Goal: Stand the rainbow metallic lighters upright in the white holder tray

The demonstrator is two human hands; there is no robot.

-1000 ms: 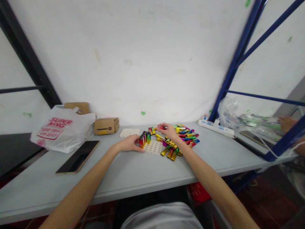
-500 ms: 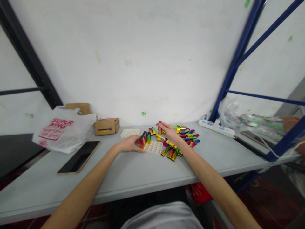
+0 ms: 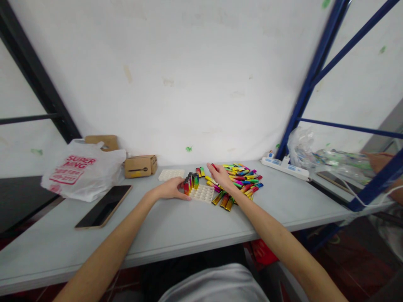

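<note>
My left hand [image 3: 171,188] curves round the left end of a white tray with rows of holes [image 3: 206,194], its thumb along the near edge. Several shiny rainbow-coloured lighters [image 3: 191,183] stand upright at that end, close to my fingers. Above the right side of the tray, my right hand [image 3: 221,176] is closed round a red lighter [image 3: 214,167], of which only the upper end shows. To the right and beneath that hand lies a loose pile of metallic lighters [image 3: 248,180]. A few more lighters [image 3: 200,172] lie behind the tray.
A second white tray [image 3: 171,175] lies near the wall. At left are a cardboard box [image 3: 140,166], a white plastic bag [image 3: 82,170] and a phone [image 3: 103,206]. A power strip [image 3: 285,167] sits at right by the blue frame [image 3: 304,100].
My right hand has tilted the red lighter, so less of it shows, and has shifted slightly. My left hand stays at the tray.
</note>
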